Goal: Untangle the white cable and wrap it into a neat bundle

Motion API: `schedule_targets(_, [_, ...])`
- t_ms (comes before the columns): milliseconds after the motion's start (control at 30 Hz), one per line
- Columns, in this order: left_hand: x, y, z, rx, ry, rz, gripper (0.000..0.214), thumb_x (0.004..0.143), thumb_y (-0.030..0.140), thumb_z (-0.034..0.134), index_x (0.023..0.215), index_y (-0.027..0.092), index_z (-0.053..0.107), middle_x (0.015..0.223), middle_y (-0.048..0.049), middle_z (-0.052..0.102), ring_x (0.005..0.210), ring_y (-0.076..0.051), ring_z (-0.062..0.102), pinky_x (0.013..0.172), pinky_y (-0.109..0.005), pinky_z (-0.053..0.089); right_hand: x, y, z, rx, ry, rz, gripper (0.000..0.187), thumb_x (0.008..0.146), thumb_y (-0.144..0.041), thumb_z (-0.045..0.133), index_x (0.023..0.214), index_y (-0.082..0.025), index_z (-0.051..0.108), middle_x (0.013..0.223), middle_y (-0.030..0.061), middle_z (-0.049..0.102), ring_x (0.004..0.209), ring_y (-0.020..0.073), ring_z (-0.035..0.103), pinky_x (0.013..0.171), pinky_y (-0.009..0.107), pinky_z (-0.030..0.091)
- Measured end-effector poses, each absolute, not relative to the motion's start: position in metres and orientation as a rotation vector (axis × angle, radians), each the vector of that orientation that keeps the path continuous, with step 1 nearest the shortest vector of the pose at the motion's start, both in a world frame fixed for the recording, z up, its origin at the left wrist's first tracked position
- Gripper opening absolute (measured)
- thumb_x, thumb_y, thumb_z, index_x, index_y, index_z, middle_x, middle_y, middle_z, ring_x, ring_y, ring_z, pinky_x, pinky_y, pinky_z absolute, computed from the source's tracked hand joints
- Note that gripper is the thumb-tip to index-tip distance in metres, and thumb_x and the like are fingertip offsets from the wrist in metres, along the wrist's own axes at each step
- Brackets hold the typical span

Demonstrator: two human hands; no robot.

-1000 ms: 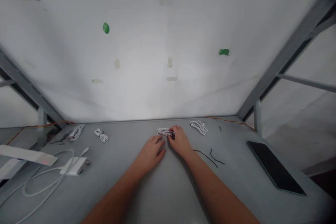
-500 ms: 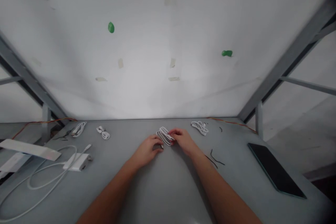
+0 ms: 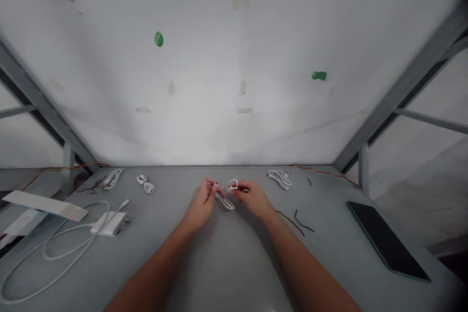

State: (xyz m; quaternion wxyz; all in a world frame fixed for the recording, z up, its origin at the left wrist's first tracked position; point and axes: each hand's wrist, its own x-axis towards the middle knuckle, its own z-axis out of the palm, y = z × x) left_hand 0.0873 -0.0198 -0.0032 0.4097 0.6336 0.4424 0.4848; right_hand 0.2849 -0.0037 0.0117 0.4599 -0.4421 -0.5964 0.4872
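A looped white cable is stretched between my two hands, just over the grey table. My left hand is closed in a pinch on the cable's left side. My right hand pinches a loop of the same cable from the right. Fingertips partly hide both grips. Right of my right hand lie thin black twist ties. Beyond it rests another coiled white cable. To the left sit a bundled white cable and a second coiled one.
A white power adapter with a long white cord lies at the left, beside a flat white box. A black tablet-like slab lies at the right. A white wall panel rises behind the table between grey metal posts.
My left hand has risen and now pinches the cable. The cable's coil has turned and loosened, with a loop drawn up between the hands. The view has shifted slightly.
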Motion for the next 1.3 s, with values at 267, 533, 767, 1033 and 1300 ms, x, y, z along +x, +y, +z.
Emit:
schedule_targets(267, [0.089, -0.023, 0.011, 1.043, 0.999, 1.316, 0.057, 0.082, 0.075, 0.066, 0.101, 0.026, 0.044, 0.064, 0.0120, 0.044, 0.048, -0.011, 0.048, 0.052, -0.027, 0.050, 0.285, -0.004, 0.011, -1.149, -1.445, 0.947, 0.012, 0.076, -0.034, 0.062, 0.076, -0.022, 0.059, 0.071, -0.0007, 0.063, 0.063, 0.0149, 0.053, 0.060, 0.027, 0.043])
schedule_targets(533, [0.085, -0.029, 0.021, 0.852, 0.969, 1.088, 0.054, 0.075, 0.062, 0.081, 0.090, 0.025, 0.044, 0.062, 0.0127, 0.039, 0.044, -0.007, 0.036, 0.041, -0.020, 0.033, 0.295, 0.001, 0.000, -1.213, -1.557, 0.983, 0.031, 0.074, -0.022, 0.054, 0.103, -0.021, 0.064, 0.087, 0.0020, 0.067, 0.075, 0.0184, 0.065, 0.070, 0.031, 0.055])
schedule_targets(767, [0.044, 0.001, 0.012, 0.649, 1.405, 1.426, 0.023, 0.084, 0.032, 0.061, 0.083, 0.025, 0.039, 0.061, 0.0113, 0.036, 0.043, -0.007, 0.034, 0.043, -0.020, 0.026, 0.327, 0.004, 0.001, -1.417, -1.958, 0.706, 0.037, 0.077, -0.010, 0.055, 0.109, -0.018, 0.073, 0.119, 0.0127, 0.073, 0.105, 0.0230, 0.071, 0.094, 0.035, 0.053])
schedule_targets(1033, [0.000, 0.016, 0.009, 0.752, 1.715, 1.594, 0.005, 0.091, 0.027, 0.052, 0.093, 0.022, 0.053, 0.063, 0.0073, 0.044, 0.050, -0.013, 0.044, 0.053, -0.025, 0.039, 0.351, 0.005, 0.027, -1.417, -1.875, 0.834, 0.020, 0.078, -0.037, 0.071, 0.081, -0.019, 0.078, 0.069, 0.0021, 0.071, 0.064, 0.0184, 0.061, 0.061, 0.027, 0.043])
schedule_targets(1300, [-0.014, 0.017, 0.008, 1.024, 1.722, 1.646, 0.023, 0.091, 0.039, 0.057, 0.099, 0.018, 0.065, 0.070, -0.0002, 0.064, 0.057, -0.016, 0.058, 0.060, -0.028, 0.045, 0.365, 0.000, 0.033, -1.526, -1.619, 0.962, 0.027, 0.065, -0.042, 0.083, 0.058, -0.019, 0.071, 0.047, -0.0026, 0.056, 0.047, 0.0118, 0.046, 0.047, 0.025, 0.031])
